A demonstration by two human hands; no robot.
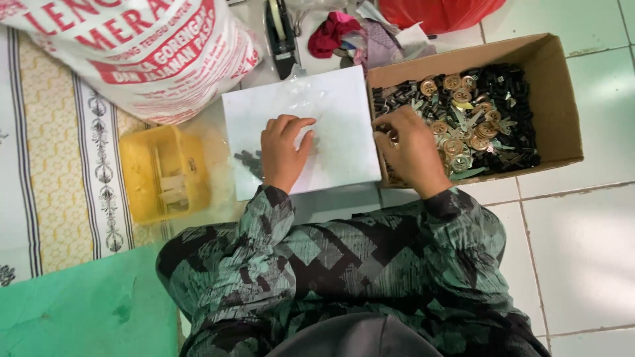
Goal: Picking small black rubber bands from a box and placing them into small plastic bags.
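My left hand (283, 149) rests palm down on a white board (337, 112) covered by a clear plastic bag, fingers slightly spread. A few small black parts (247, 160) lie beside its wrist. My right hand (409, 147) reaches into the left end of a cardboard box (559, 99), fingers curled among the pieces; whether it holds one I cannot tell. The box is filled with small black parts (509, 92) and round brass-coloured discs (456, 89).
A yellow plastic tray (142, 173) sits left of the board. A large white sack with red print (145, 53) lies behind it. A tape dispenser (281, 33), cloth scraps (331, 32) and a red bag (440, 13) lie at the back. Green mat (79, 311) at lower left.
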